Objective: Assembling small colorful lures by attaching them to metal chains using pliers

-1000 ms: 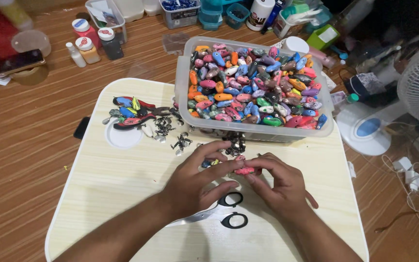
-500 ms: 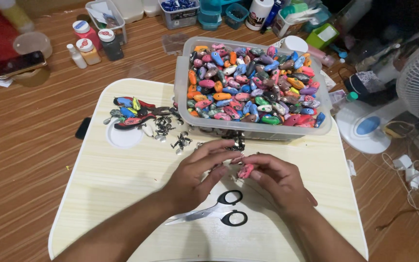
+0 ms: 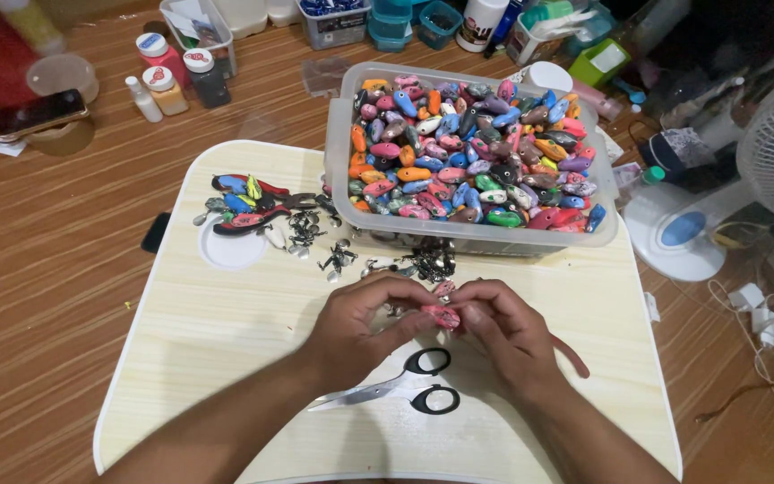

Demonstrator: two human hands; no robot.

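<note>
— Since both hands meet over the pale lap table (image 3: 226, 358), why pinch so close?
— We clamp the pink lure body (image 3: 445, 315) between left hand (image 3: 360, 327) and right hand (image 3: 503, 336) fingertips, steadying it (it's tiny). Its long axis lies roughly left-right, above the black-handled scissors (image 3: 405, 393), near the clear tub (image 3: 342, 161).

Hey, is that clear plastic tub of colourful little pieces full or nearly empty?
Full. The clear tub has no lid on, and the colourful pieces are heaped up to its rim.
</note>
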